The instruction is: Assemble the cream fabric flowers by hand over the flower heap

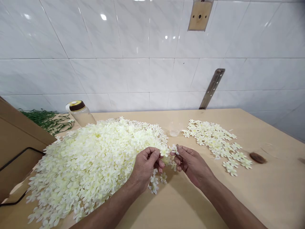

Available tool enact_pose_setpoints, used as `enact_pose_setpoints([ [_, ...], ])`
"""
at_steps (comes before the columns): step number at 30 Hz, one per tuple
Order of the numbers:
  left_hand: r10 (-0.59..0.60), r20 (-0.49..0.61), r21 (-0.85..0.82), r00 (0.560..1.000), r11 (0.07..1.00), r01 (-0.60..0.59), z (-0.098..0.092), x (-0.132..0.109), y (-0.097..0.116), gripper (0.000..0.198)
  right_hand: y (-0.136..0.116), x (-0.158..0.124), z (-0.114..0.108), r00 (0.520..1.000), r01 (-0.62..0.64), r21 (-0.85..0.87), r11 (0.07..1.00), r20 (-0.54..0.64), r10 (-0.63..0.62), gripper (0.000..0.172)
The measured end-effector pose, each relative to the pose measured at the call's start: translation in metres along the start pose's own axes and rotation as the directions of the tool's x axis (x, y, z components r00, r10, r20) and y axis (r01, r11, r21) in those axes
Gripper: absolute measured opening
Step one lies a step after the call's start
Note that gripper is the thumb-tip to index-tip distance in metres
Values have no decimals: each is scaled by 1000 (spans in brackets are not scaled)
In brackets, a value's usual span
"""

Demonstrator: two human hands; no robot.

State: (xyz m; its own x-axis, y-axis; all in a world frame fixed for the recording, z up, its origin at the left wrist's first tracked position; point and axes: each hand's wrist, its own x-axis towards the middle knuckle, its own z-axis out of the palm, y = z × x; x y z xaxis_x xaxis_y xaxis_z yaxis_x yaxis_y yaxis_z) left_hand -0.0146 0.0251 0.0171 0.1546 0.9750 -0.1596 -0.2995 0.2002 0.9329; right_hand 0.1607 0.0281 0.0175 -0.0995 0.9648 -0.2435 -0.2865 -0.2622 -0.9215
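My left hand pinches a pale cream artificial flower between thumb and fingers. Close by on the right, my right hand is closed on another artificial flower at its fingertips. The two hands are a small gap apart, just above the table. A big heap of the same flowers lies to the left, partly behind my left forearm. A few loose flowers rest on the table beneath my left hand. Farther right, a smaller spread of flowers lies flat.
A clear bottle with a brown and yellow lid stands behind the heap. Green stems lie at the far left beside a cardboard box. A small clear cup, a brown oval object and a metal strip are also present.
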Motion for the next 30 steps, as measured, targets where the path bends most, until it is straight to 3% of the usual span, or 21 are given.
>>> enact_pose_setpoints([
  [3,7,0,5,1000,1000,-7,0,0,1,36,0,0,-1,999,41,-60,997,13,-40,46],
  [5,18,0,8,1000,1000,-18,-1,0,1,35,1,-1,-1,993,115,-212,970,5,-116,44],
  [7,45,-2,28,999,999,-45,-2,1,1,34,3,-3,-1,968,219,-436,873,-16,-251,38],
  [10,99,1,98,995,990,-99,-2,0,0,32,6,-6,1,870,384,-657,648,23,-493,28],
  [13,126,3,175,992,977,-125,0,-2,-1,31,7,-9,4,770,507,-688,519,91,-632,21],
  [18,123,20,226,992,966,-124,3,-5,-4,32,9,-10,7,707,587,-708,393,210,-676,13],
  [23,82,51,159,995,983,-89,2,-6,-5,32,11,-9,7,662,621,-706,339,242,-710,8],
  [30,48,56,114,997,992,-54,4,-7,-4,34,12,-10,7,651,626,-714,314,256,-714,11],
])
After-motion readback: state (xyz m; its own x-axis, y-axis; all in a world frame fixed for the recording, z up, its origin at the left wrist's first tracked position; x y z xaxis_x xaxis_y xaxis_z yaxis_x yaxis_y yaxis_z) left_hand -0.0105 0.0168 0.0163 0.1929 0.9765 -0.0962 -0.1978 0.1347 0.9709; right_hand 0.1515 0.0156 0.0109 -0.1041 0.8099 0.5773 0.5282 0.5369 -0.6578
